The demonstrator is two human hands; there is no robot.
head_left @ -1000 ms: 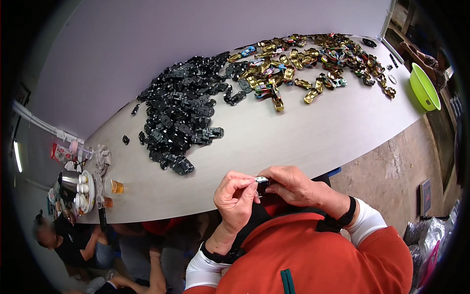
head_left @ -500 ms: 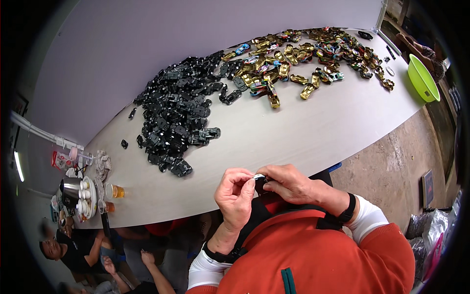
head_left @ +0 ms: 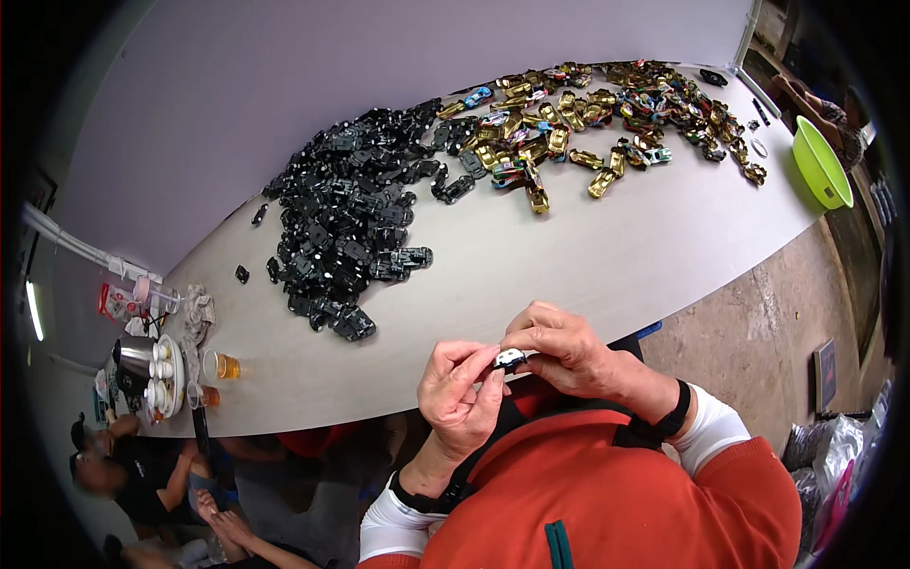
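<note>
Close to my body, at the table's near edge, both hands meet on a small black-and-white toy car part (head_left: 509, 359). My left hand (head_left: 459, 387) pinches it from the left between thumb and fingers. From the right, my right hand (head_left: 557, 349) grips the same piece with its fingers curled over it. Its white face shows, while fingers cover the rest. Beyond my hands lies a heap of black toy car bases (head_left: 346, 213). To the right of that heap spread gold and multicoloured toy car bodies (head_left: 557, 142), some lying apart from the pile.
The pale table (head_left: 531, 256) runs along a wall. A lime-green basin (head_left: 821, 163) stands at its right end. On the left are a tray of white cups (head_left: 167, 377), a cup of amber drink (head_left: 221, 366) and a crumpled cloth (head_left: 197, 318). People sit at lower left.
Both hands have turned the small part, so more of its white face shows. My right hand's fingers have risen and bent over it. At lower left, the seated people have shifted.
</note>
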